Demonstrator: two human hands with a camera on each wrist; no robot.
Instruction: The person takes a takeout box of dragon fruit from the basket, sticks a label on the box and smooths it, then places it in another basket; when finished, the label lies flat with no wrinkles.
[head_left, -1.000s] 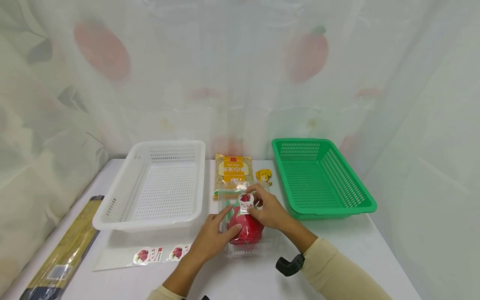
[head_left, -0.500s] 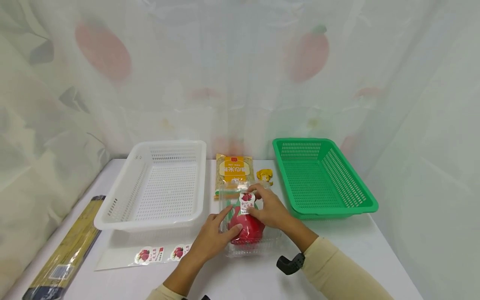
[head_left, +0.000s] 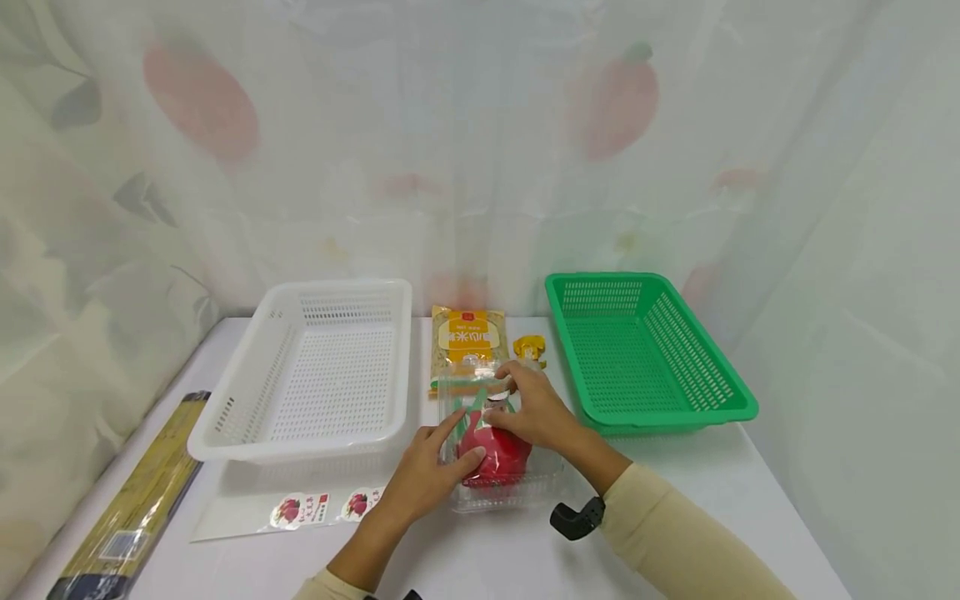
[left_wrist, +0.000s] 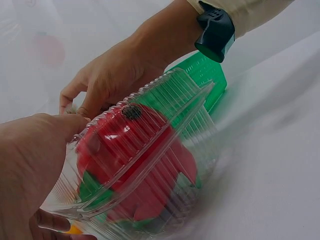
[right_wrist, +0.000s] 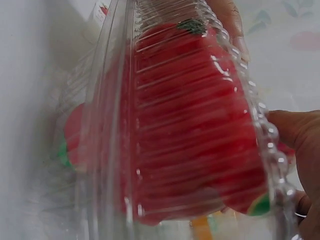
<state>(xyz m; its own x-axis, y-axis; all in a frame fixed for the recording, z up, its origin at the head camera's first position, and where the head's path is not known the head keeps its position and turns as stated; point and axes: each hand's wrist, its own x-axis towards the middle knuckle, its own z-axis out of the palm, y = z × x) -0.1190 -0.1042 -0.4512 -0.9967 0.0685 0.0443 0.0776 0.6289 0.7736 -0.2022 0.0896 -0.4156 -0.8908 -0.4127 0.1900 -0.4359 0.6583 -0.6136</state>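
A clear plastic clamshell box stands in front of the person with a red and green dragon fruit inside. My left hand holds the box at its left side, thumb and index finger spread over the lid. In the left wrist view the other fingers of that hand lie against the box's side. My right hand pinches a white dragon fruit label at the far part of the lid. The label is bent and mostly hidden by thumb and fingers.
A white basket stands at the left and a green basket at the right. Behind the box lie a yellow food packet and a small yellow item. A label strip and a long noodle-like pack lie left.
The label lay flat to view with its print showing; now it is tipped and curved under my right fingers. The right hand has turned slightly. The left hand has stayed on the box.
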